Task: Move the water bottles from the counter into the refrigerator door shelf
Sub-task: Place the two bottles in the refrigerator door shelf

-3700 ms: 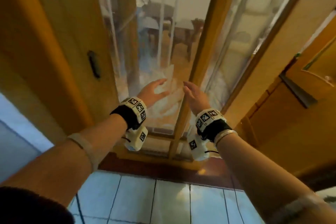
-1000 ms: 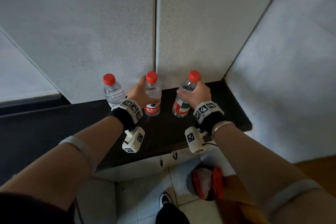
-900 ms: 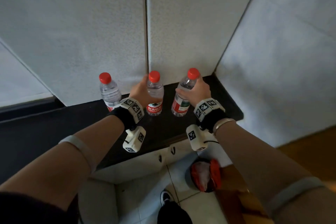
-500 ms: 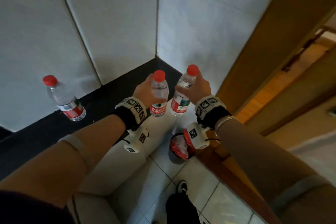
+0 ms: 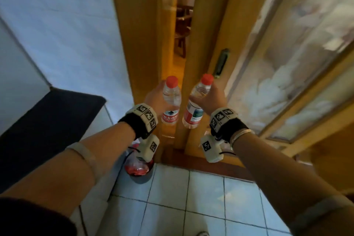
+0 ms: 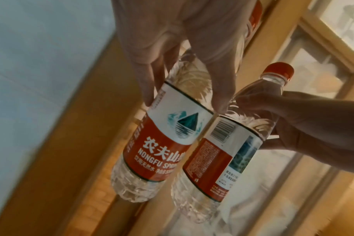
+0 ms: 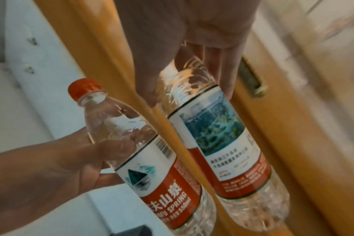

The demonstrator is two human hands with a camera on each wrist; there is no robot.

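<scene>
Now each hand has a tight grip on one water bottle — left hand (image 5: 155, 96) on the left bottle (image 5: 171, 104), right hand (image 5: 213, 99) on the right bottle (image 5: 195, 108). Both are off the table (image 5: 47, 120) at 9 o'clock, near the door gap (image 5: 180, 44) at 12 o'clock — no fridge yet.

A pale white tiled wall (image 5: 63, 25) fills the left, with a dark black countertop (image 5: 47, 120) beneath it. Ahead, a yellow-brown wooden sliding door (image 5: 208, 30) with a frosted patterned glass panel (image 5: 287, 59) and a dark recessed metal pull (image 5: 221, 63) stands slightly ajar; through the gap shows what may be dark wooden furniture (image 5: 183, 25). Pale blue-white floor tiles (image 5: 201, 197) lie below, lit softly.
</scene>
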